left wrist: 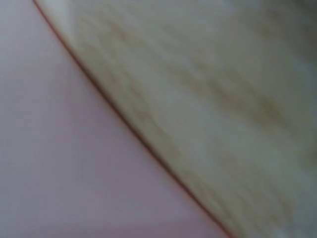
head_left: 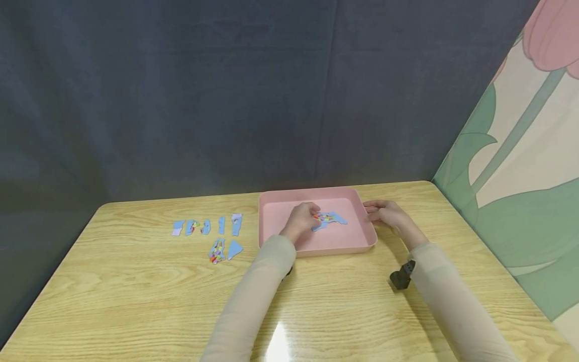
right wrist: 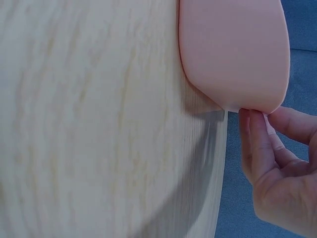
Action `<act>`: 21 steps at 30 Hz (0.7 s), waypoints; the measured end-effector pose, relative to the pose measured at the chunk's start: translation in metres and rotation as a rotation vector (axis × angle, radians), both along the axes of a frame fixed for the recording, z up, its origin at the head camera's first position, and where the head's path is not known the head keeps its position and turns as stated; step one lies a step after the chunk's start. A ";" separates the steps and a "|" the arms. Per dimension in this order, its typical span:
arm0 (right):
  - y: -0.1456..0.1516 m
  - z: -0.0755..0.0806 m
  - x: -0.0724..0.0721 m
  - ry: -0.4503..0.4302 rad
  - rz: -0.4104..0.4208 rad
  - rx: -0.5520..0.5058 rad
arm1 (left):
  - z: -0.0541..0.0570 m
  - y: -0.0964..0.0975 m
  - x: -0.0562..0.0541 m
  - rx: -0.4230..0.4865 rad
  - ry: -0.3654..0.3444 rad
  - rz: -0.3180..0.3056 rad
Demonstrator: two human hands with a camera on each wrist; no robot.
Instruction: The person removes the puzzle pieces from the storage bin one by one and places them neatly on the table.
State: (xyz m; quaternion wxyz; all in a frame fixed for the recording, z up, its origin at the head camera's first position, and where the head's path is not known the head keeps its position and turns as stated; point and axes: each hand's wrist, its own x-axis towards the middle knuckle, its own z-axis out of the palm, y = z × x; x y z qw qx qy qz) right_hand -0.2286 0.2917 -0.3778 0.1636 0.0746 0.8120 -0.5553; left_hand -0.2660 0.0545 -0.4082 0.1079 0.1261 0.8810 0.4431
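Note:
Inside the pink tray (head_left: pixel 280 206) lie joined jigsaw puzzle pieces (head_left: pixel 334 217), light blue with a multicoloured pattern. My left hand (head_left: pixel 302 219) reaches over the tray's left side, finger and thumb curled about a puzzle piece at the left end of this group; the hand hides part of it. At the tray's right side is my right hand (head_left: pixel 389 215), its fingertips touching the outer wall. The right wrist view shows those fingers (right wrist: pixel 260 144) fairly straight against the pink tray (right wrist: pixel 233 54). The left wrist view is blurred, with only the tray (left wrist: pixel 74 148) and tabletop in it.
On the wooden table (head_left: pixel 135 296), left of the tray, several loose puzzle pieces (head_left: pixel 221 225) lie in a row. Below them are a multicoloured piece (head_left: pixel 217 251) and a blue one (head_left: pixel 234 249). A dark curtain (head_left: pixel 217 100) hangs behind; a flower-patterned panel (head_left: pixel 520 201) stands right.

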 end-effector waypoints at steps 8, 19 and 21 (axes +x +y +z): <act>-0.001 -0.001 0.000 -0.003 -0.004 -0.004 | 0.002 -0.001 0.002 -0.005 -0.004 -0.004; 0.000 0.001 0.000 0.000 -0.006 -0.006 | 0.005 -0.004 0.003 -0.032 0.028 -0.021; -0.001 0.001 0.000 0.002 -0.007 -0.004 | 0.005 -0.004 0.003 -0.028 0.036 -0.028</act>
